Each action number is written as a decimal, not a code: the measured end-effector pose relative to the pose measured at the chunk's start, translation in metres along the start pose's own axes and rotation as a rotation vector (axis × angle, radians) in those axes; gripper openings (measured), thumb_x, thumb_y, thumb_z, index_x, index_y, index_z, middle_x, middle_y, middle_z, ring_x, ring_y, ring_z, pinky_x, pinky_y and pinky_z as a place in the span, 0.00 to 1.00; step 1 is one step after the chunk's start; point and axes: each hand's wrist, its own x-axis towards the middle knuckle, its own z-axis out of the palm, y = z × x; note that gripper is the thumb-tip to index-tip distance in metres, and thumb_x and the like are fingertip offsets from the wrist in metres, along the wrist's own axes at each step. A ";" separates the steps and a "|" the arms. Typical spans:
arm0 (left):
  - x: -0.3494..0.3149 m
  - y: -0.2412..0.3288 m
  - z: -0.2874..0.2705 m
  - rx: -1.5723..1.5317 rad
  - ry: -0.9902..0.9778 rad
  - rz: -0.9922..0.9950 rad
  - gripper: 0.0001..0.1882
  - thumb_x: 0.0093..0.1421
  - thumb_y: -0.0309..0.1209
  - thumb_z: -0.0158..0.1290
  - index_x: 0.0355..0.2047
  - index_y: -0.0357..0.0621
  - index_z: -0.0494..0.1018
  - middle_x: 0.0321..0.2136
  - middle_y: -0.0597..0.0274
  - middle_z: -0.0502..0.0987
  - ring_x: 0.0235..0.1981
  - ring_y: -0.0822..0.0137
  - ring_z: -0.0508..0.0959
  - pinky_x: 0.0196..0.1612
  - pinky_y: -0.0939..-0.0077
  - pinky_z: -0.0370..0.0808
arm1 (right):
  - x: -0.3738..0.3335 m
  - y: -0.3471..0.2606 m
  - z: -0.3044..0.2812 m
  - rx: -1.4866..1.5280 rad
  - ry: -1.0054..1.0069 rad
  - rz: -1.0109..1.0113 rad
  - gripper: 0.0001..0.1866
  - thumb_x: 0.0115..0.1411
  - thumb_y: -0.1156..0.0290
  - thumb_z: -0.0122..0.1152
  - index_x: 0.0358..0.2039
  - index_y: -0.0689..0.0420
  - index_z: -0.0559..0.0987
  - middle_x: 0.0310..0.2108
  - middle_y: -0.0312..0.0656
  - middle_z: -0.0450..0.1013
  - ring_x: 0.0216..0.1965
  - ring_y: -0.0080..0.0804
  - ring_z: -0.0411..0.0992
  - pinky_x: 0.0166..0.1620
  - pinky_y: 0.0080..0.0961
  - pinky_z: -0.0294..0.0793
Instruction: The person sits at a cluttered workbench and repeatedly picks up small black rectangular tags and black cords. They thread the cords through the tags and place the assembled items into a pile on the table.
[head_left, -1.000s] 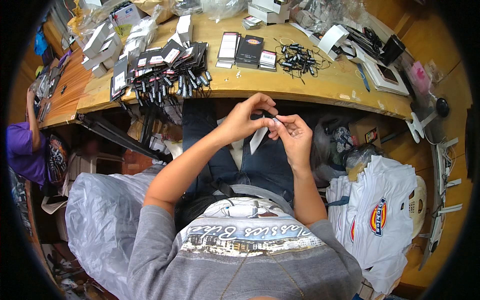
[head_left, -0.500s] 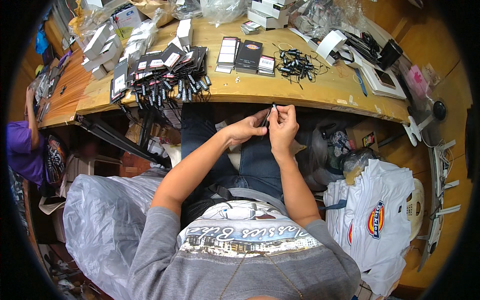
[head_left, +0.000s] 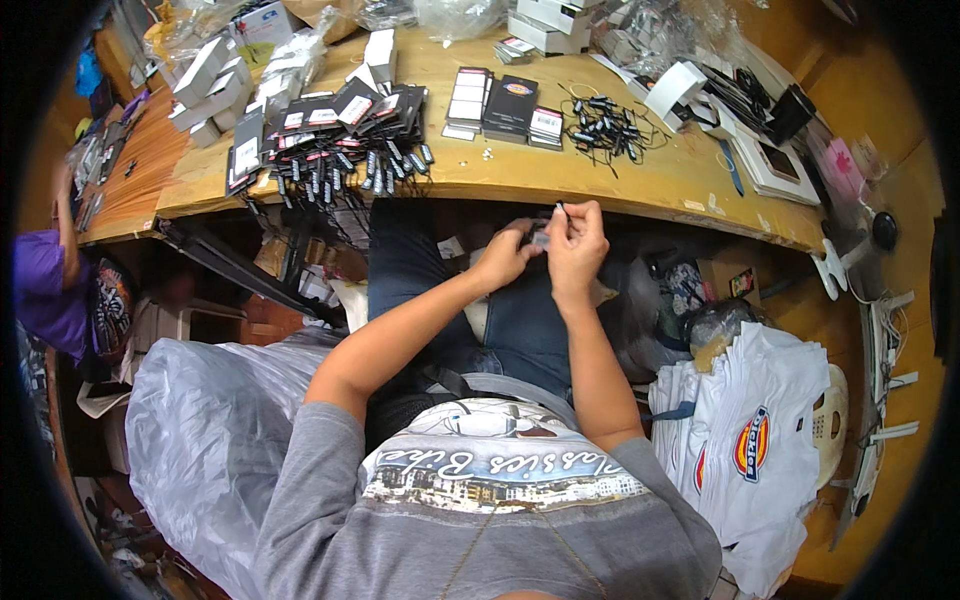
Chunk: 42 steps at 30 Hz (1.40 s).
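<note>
Left hand: our left hand (head_left: 505, 262) is curled shut, fingertips pinched on the tag (head_left: 541, 238) from its 9 o'clock side.
Right hand: our right hand (head_left: 577, 243) sits just at 3 o'clock of the left, thumb and forefinger closed on the cord (head_left: 562, 210), whose dark tip pokes up at 12 o'clock above the fingers.
Tag: a small pale card, mostly hidden between the two hands; its shape and print we cannot tell.
Place of tag: over our lap, just below the near edge of the table (head_left: 600, 180), in front of the dark jeans (head_left: 520, 320).
Cord: thin and black, only a short upright piece shows.
Pile at 11 o'clock: a heap of black tags (head_left: 330, 130) with cords hanging over the table edge.
At 12 o'clock: flat black and white packs (head_left: 500, 100) side by side.
At 1 o'clock: a loose clump of black cords (head_left: 605, 125).
At 4 o'clock: a stack of white shirts (head_left: 760, 440) beside us.
At 8 o'clock: a grey plastic bag (head_left: 210, 440).
Far 9 o'clock: another person's purple sleeve (head_left: 45, 295).
</note>
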 end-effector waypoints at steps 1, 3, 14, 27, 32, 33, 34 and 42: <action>-0.008 0.014 -0.010 0.097 0.006 0.052 0.14 0.42 0.23 0.52 0.30 0.34 0.65 0.34 0.45 0.69 0.36 0.50 0.69 0.38 0.70 0.65 | 0.001 0.002 -0.006 0.094 -0.028 0.057 0.04 0.50 0.80 0.49 0.24 0.62 0.64 0.16 0.39 0.67 0.17 0.19 0.66 0.20 0.16 0.65; -0.024 0.048 -0.043 0.055 -0.068 -0.095 0.14 0.41 0.22 0.53 0.31 0.37 0.65 0.28 0.48 0.71 0.32 0.53 0.72 0.35 0.72 0.67 | 0.001 -0.005 -0.019 0.236 -0.123 0.145 0.03 0.51 0.80 0.48 0.27 0.61 0.64 0.17 0.37 0.66 0.16 0.18 0.64 0.18 0.13 0.63; -0.041 0.164 -0.272 1.021 0.034 0.284 0.14 0.42 0.16 0.45 0.29 0.45 0.71 0.28 0.62 0.69 0.39 0.65 0.67 0.48 0.71 0.54 | -0.026 -0.109 0.021 0.705 -1.028 0.389 0.06 0.53 0.79 0.44 0.33 0.59 0.64 0.20 0.40 0.67 0.17 0.19 0.65 0.19 0.10 0.64; 0.071 0.083 -0.314 1.413 -0.069 0.347 0.16 0.41 0.18 0.47 0.32 0.46 0.69 0.39 0.58 0.66 0.46 0.59 0.63 0.51 0.66 0.54 | 0.005 -0.100 0.106 -0.108 -0.619 -0.745 0.07 0.45 0.72 0.52 0.26 0.60 0.70 0.24 0.45 0.67 0.30 0.42 0.67 0.37 0.30 0.66; 0.116 0.098 -0.250 0.850 -0.284 0.196 0.21 0.41 0.27 0.55 0.39 0.41 0.67 0.42 0.54 0.65 0.47 0.56 0.62 0.48 0.72 0.59 | 0.136 -0.064 0.071 -0.542 -0.479 -0.408 0.11 0.43 0.69 0.58 0.27 0.61 0.75 0.29 0.49 0.70 0.34 0.41 0.67 0.40 0.29 0.65; 0.131 0.089 -0.238 0.739 -0.326 0.189 0.25 0.40 0.31 0.57 0.40 0.41 0.66 0.42 0.52 0.65 0.46 0.56 0.62 0.48 0.71 0.59 | 0.162 -0.046 0.064 -0.675 -0.499 -0.454 0.17 0.41 0.63 0.60 0.31 0.60 0.74 0.34 0.49 0.69 0.39 0.43 0.64 0.43 0.32 0.63; 0.145 0.078 -0.227 0.807 -0.337 0.190 0.29 0.38 0.34 0.59 0.43 0.41 0.64 0.43 0.51 0.64 0.47 0.55 0.61 0.49 0.70 0.58 | 0.180 -0.033 0.061 -0.745 -0.586 -0.374 0.22 0.38 0.60 0.62 0.33 0.59 0.74 0.36 0.48 0.68 0.41 0.44 0.63 0.44 0.32 0.62; 0.182 0.065 -0.197 1.063 -0.452 -0.153 0.45 0.29 0.49 0.61 0.48 0.41 0.59 0.49 0.52 0.57 0.51 0.53 0.54 0.52 0.66 0.54 | 0.215 -0.006 0.075 -0.949 -0.961 -0.077 0.36 0.28 0.51 0.67 0.39 0.58 0.72 0.41 0.47 0.67 0.46 0.43 0.60 0.48 0.31 0.59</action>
